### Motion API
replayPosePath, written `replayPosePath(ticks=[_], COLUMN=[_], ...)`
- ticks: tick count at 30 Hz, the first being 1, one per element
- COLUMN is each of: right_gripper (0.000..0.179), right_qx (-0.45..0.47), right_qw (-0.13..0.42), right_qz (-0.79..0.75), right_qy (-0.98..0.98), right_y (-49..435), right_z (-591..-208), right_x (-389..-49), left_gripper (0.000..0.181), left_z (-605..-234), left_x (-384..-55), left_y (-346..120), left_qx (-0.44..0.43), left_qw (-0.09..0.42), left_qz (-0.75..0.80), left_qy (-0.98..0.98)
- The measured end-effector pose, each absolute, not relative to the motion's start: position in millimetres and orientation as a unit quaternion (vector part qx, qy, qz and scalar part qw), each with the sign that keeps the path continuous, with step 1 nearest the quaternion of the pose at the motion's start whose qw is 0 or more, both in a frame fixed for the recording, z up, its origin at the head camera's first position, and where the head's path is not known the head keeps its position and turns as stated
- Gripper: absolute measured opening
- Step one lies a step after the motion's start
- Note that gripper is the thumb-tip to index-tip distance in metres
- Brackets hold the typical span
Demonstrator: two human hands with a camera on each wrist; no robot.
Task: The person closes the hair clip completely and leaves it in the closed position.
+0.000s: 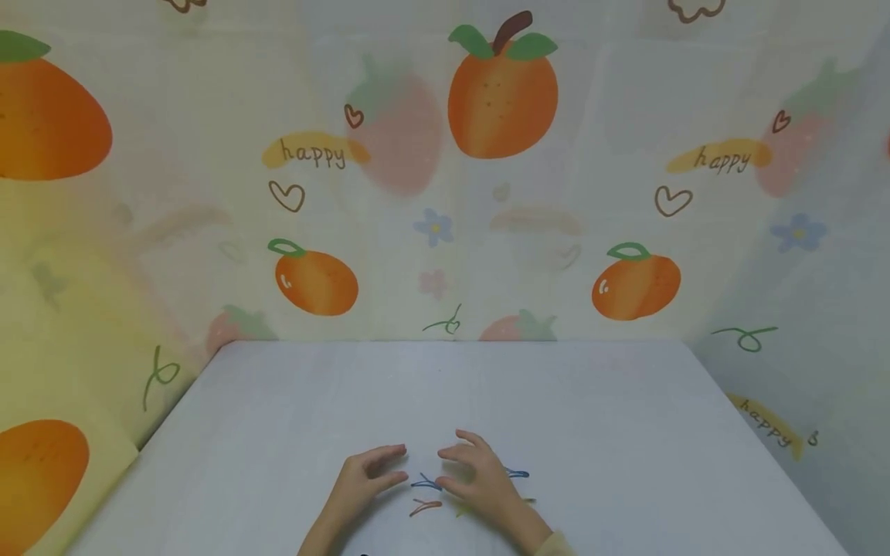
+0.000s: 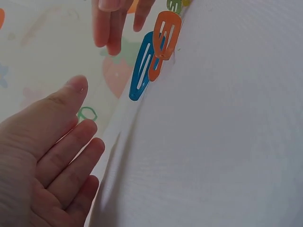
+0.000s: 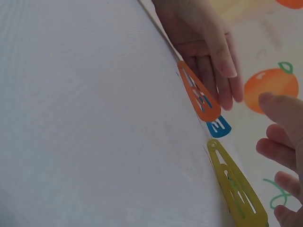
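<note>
Several snap hair clips lie on the white table between and beyond the two hands. A blue clip (image 1: 426, 483) and an orange clip (image 1: 426, 507) rest between them, their parts spread apart. My left hand (image 1: 365, 479) hovers to the left of these, fingers relaxed and holding nothing. On the other side my right hand (image 1: 483, 479) is over the table, fingers loosely bent and holding nothing; it partly hides a yellow clip (image 3: 236, 189). Another blue clip (image 1: 518, 473) pokes out past the right hand. A green clip (image 2: 173, 4) is cut off at the left wrist view's top.
The white table (image 1: 445, 394) reaches back to a cloth backdrop (image 1: 577, 100) printed with fruit, hearts and the word "happy". More of this cloth hangs at the left and right sides. A small dark object (image 1: 365, 554) barely shows at the bottom edge.
</note>
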State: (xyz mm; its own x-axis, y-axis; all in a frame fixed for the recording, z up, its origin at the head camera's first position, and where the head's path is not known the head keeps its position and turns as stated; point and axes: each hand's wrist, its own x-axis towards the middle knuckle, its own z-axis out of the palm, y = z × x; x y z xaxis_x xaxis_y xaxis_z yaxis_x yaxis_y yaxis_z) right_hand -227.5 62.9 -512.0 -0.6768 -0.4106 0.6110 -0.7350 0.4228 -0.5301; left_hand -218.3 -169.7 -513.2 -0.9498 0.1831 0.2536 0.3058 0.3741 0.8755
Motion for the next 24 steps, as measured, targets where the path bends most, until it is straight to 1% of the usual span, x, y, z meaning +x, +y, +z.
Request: replayPosePath(ticks=[12, 20, 23, 24], right_gripper=[0.02, 0.017, 0.017, 0.018], right_qx=[0.348, 0.363, 0.36, 0.356], right_qw=[0.206, 0.252, 0.242, 0.231], right_qz=[0.381, 0.367, 0.368, 0.371], right_qy=[-0.831, -0.819, -0.822, -0.826], right_y=[59.7, 59.3, 59.2, 59.2], right_z=[-512.2, -515.1, -514.0, -513.3], right_x=[-224.8, -224.6, -224.0, -223.7], left_gripper=[0.038, 0.036, 0.036, 0.036], left_z=[-507.0, -507.0, -509.4, -509.9], left_x=[-217.2, -215.9, -216.4, -216.4], left_y=[-167.8, -167.9, -168.9, -169.3], left_qx=[-0.13, -0.138, -0.144, -0.147], left_qw=[0.05, 0.044, 0.04, 0.041], left_qz=[-0.542, -0.538, -0.534, -0.531], left_qy=[-0.829, -0.83, -0.832, -0.834])
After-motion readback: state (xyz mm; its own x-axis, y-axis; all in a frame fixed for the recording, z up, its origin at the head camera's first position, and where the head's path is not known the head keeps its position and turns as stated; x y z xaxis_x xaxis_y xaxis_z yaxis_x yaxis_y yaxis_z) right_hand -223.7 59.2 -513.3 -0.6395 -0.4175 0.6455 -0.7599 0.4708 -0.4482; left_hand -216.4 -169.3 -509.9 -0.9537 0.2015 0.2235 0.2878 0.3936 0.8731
